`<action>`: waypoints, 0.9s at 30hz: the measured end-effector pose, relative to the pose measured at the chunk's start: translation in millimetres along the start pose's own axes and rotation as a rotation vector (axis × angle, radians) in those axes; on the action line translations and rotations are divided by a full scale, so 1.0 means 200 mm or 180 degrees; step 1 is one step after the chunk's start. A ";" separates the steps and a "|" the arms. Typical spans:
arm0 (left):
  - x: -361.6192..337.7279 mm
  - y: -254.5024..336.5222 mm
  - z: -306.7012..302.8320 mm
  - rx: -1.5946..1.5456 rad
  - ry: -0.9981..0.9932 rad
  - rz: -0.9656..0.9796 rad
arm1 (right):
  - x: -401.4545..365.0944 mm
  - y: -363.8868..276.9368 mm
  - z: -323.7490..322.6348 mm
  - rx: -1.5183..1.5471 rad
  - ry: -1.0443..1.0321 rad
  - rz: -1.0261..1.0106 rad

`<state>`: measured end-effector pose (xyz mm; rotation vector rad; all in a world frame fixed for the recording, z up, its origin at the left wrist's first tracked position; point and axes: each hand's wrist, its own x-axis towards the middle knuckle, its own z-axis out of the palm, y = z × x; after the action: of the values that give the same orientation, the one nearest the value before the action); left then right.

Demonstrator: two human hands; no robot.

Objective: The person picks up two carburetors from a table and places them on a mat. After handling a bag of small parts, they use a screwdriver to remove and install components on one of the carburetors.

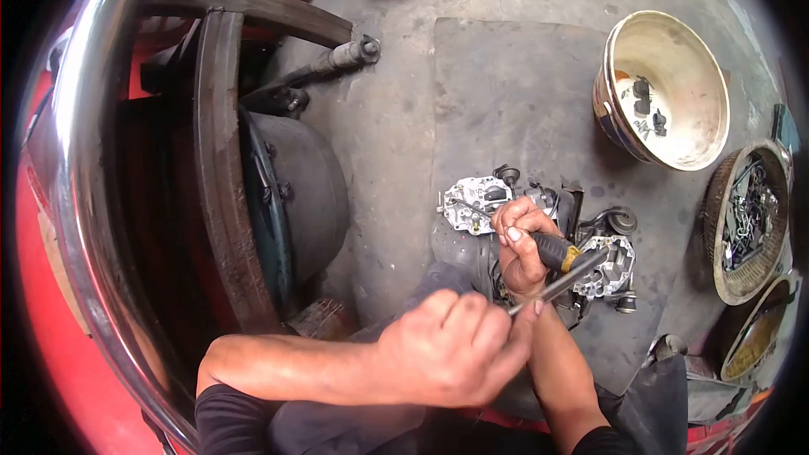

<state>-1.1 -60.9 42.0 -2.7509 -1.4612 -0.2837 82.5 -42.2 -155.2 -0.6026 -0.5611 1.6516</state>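
My right hand (pixel 524 232) is closed round a screwdriver (pixel 552 248) with a black and yellow handle. Its thin shaft points left across a silver cast-metal engine part (pixel 474 205). My left hand (pixel 455 345), a little blurred, grips a slim metal bar (pixel 569 280) in a fist. The bar's far end overlaps the butt of the screwdriver handle in this view. A second silver casting (pixel 608 265) lies just right of my right hand, with dark round fittings beside it. Dark parts between the two castings are partly hidden behind my right hand.
A dark mat (pixel 514 93) lies under the parts. A whitish bucket (pixel 619 105) with small black pieces inside stands at the upper right. Below it sits a woven basket (pixel 720 261) of metal hardware. On the left are a vehicle's chrome bar (pixel 80 135) and dark frame (pixel 221 143).
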 end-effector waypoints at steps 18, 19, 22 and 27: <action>0.04 0.08 -0.04 -0.0839 0.1106 0.0274 | -0.02 0.00 0.00 0.0044 -0.0062 0.0007; 0.01 0.08 -0.02 -0.0897 0.1012 0.0204 | -0.01 0.00 0.00 0.0000 -0.0077 -0.0013; 0.01 0.03 0.01 -0.0390 -0.0172 -0.0310 | -0.01 0.01 -0.01 -0.0070 -0.0229 -0.0091; 0.06 0.06 -0.08 -0.0676 0.0654 0.0206 | 0.00 0.01 0.02 -0.0057 -0.0254 -0.0172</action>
<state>13.6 -60.0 59.9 -2.8158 -1.3603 -0.7357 79.0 -43.1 -154.2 -0.5320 -0.6454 1.6267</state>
